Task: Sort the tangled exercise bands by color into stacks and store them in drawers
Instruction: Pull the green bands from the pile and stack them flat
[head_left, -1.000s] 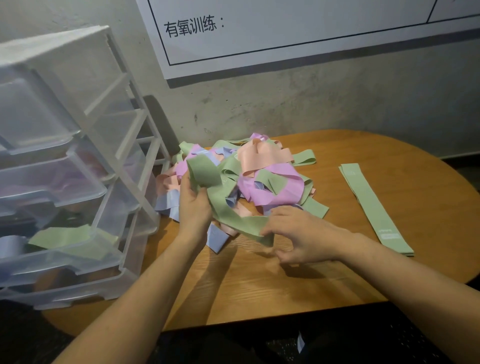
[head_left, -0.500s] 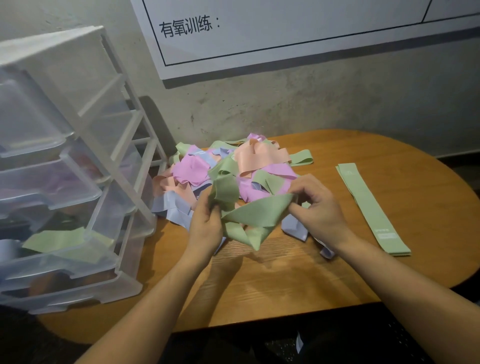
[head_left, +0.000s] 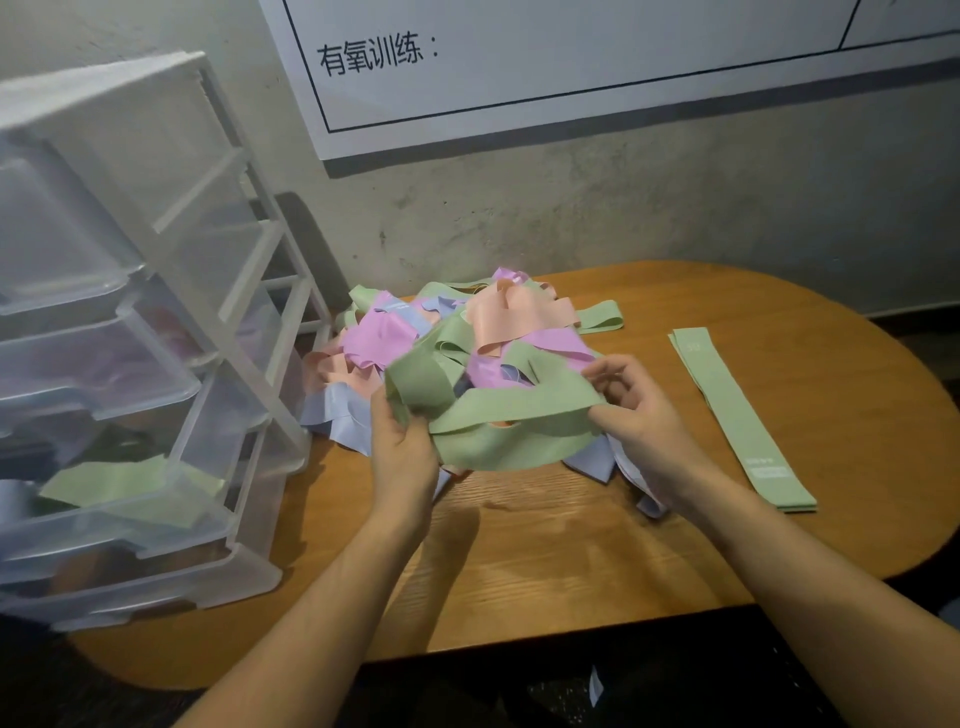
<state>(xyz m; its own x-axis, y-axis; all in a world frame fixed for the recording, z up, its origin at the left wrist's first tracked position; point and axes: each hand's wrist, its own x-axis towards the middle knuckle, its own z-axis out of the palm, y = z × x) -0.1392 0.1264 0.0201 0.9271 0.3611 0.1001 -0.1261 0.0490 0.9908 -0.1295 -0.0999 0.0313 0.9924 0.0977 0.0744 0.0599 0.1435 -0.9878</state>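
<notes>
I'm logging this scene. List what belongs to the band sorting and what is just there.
Part of the job:
- green band, held by left hand and right hand
- tangled pile
- flat green stack
- drawer unit
- table

Just there:
- wall poster
- paper scrap below the table

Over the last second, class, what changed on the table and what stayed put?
Both hands worked a green band out of the tangled pile: the right hand rose from the table and moved rightward, stretching it from the left hand. The flat green stack and drawer unit stayed as before.
</notes>
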